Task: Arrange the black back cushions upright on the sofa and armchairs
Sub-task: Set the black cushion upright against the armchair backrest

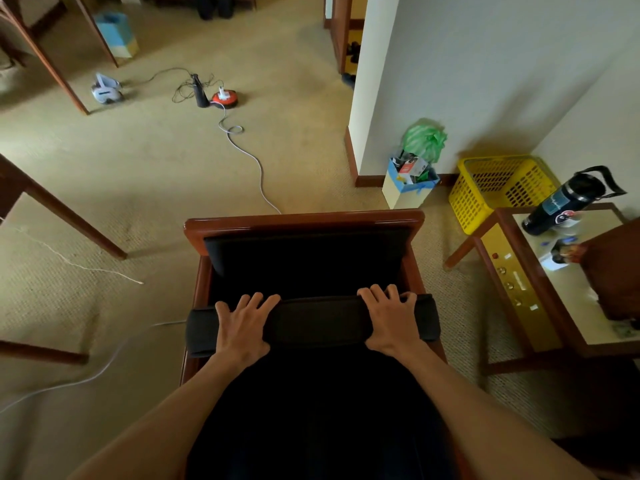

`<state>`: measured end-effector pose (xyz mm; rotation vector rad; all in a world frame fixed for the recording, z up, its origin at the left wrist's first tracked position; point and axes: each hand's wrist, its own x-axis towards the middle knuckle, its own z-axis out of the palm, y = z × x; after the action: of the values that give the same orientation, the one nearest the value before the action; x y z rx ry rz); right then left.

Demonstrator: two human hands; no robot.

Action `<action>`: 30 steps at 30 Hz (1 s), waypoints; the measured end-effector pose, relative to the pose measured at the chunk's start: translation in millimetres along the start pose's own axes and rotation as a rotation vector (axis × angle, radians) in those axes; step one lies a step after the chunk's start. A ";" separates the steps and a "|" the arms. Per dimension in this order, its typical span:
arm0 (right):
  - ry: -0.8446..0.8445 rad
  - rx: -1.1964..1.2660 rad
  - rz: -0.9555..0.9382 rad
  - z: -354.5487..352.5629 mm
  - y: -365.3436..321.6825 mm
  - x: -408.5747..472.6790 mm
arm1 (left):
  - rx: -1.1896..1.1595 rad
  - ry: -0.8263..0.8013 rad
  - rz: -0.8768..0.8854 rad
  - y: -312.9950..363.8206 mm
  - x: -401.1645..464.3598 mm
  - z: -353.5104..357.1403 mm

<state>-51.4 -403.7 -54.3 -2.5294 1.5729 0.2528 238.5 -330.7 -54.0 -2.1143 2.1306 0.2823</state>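
At the lower centre of the frame, a long black fabric back cushion (313,323) is gripped at each end by the left hand (242,323) and right hand (391,318), fingers curled over its top edge. It is held above a red-brown wooden armchair (304,220), perhaps upright, though the dark upholstery obscures this.

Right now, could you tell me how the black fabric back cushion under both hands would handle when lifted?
The black fabric back cushion probably holds its shape: its edge runs straight between the left hand and the right hand. Its fabric likely grips well. Probably light, bulky.
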 end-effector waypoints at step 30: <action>0.088 0.094 0.097 0.4 27.1 98.2 | -0.070 0.027 0.059 -46.3 95.8 -3.8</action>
<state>-33.0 -501.2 -77.6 -2.4274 1.7003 0.0780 283.7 -425.1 -73.4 -2.1056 2.2328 0.3412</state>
